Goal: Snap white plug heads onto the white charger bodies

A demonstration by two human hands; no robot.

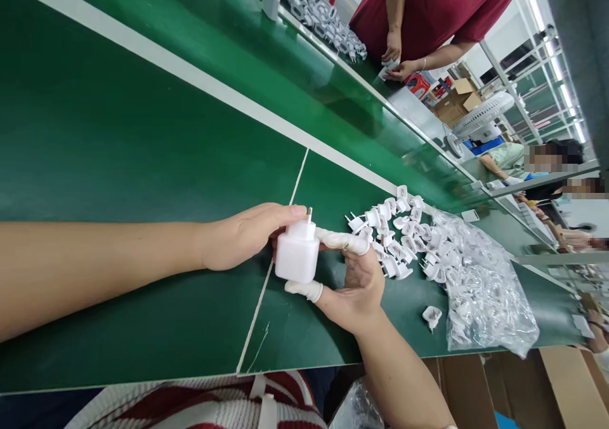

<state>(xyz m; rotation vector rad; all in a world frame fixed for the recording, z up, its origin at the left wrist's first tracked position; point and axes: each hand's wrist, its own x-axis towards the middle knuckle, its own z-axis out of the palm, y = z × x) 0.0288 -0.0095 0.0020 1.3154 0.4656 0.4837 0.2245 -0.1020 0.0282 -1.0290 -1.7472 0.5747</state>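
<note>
A white plug-in charger (297, 254) with a metal pin pointing up is held between both hands above the green table. My left hand (252, 232) reaches in from the left, its thumb by the pin and its other fingers hidden behind the charger. From the lower right comes my right hand (359, 283), white covers on its thumb and a finger, closed around the charger's side. Right of it lies a loose pile of white plug heads (392, 238), several with pins showing. One single plug head (432, 316) lies apart, near the table's front edge.
A transparent plastic bag (495, 296) of plug heads lies on the right of the green table (118, 150). Beyond the belt, a person in a red shirt (442, 10) handles a white part beside a heap of white parts (314, 10). Cardboard boxes (504, 384) stand below the edge.
</note>
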